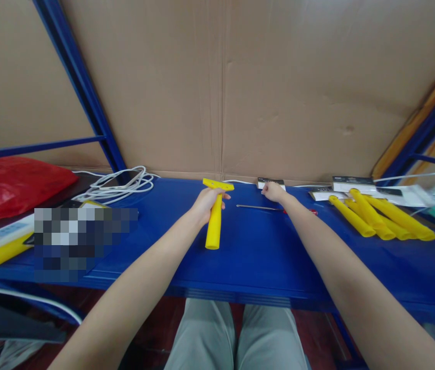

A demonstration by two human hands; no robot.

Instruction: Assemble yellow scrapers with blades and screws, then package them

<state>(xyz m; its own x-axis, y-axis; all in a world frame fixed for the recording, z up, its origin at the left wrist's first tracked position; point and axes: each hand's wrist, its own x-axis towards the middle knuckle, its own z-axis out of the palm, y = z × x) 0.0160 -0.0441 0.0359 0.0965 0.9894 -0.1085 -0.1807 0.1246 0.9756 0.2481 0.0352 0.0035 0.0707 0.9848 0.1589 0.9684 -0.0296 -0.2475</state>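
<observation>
My left hand (204,204) is wrapped round a yellow plastic T-shaped handle (213,228), just below its crossbar. The hollow round end of its tube points toward me. My right hand (273,192) has its fingers closed together at the front of a small black-and-white box (270,182) by the back edge. Whatever is between those fingers, if anything, is too small to make out. A long thin screwdriver (258,207) lies crosswise on the blue table (256,257), its red handle partly hidden behind my right forearm.
Several yellow handles (363,218) lie on the right, beside black-and-white boxes (353,182). On the left are a coiled white cable (132,184), a red plastic bag (17,185) and a pixelated object (74,241). Blue posts (82,87) and a cardboard wall (217,92) border the table.
</observation>
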